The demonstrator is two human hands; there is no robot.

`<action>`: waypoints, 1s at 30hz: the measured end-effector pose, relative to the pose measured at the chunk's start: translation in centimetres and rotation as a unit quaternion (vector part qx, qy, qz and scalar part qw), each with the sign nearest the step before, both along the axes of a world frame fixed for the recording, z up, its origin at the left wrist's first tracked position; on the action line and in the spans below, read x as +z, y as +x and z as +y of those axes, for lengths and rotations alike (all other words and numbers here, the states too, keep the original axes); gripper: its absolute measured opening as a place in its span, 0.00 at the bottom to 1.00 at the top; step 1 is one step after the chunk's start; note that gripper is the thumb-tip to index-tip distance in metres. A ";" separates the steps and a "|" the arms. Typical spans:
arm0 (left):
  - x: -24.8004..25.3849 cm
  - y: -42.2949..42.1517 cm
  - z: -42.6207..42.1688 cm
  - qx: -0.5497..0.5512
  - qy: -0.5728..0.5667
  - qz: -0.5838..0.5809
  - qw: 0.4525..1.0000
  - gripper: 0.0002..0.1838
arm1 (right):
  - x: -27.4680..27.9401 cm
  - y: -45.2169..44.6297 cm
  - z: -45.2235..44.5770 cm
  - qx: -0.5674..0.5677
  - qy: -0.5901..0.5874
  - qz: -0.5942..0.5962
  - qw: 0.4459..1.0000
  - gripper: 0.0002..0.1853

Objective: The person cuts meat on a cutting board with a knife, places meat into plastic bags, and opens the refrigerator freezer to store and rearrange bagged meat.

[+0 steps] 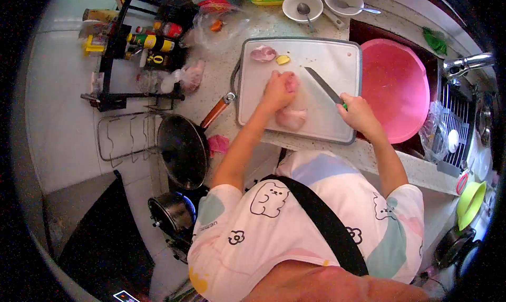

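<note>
My left hand (279,90) is closed on a piece of raw meat (292,83) at the middle of the white cutting board (327,125). In my right hand (359,112) is a kitchen knife (324,86) with a green handle, its dark blade pointing up and left over the board, apart from the meat. A larger piece of raw meat (291,119) lies just below my left hand. Toward the board's upper left are another piece of meat (263,53) and a small yellow piece (283,60), perhaps ginger.
A pink basin (395,86) sits in the sink right of the board, beside the faucet (468,64). Two white bowls (302,7) with spoons stand behind. Left are a frying pan (182,152), a pot (171,213) over a blue flame and a bottle rack (108,65).
</note>
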State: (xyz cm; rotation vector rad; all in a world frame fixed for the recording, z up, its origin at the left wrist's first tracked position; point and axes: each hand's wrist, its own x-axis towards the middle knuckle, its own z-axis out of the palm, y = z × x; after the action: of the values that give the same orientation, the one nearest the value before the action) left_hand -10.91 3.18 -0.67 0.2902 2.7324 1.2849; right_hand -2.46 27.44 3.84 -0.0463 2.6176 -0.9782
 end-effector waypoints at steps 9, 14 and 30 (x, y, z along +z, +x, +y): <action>1.9 -2.2 -1.4 0.019 -0.260 -0.006 0.965 0.06 | -1.5 -1.9 -2.9 -0.018 -0.161 -0.099 0.982 0.15; 1.6 -2.9 -4.5 0.001 -0.395 0.037 0.918 0.14 | -2.1 -2.8 -2.0 -0.043 -0.156 -0.060 0.985 0.15; 3.9 -12.9 -32.1 0.419 -0.339 0.127 0.833 0.29 | -0.2 -2.6 -2.9 -0.019 0.110 0.205 0.972 0.19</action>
State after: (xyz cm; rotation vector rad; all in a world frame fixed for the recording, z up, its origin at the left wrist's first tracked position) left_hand -23.77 -28.93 3.24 -0.9577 3.4357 0.2108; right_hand -5.05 24.52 3.61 -0.1597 3.1017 -0.7480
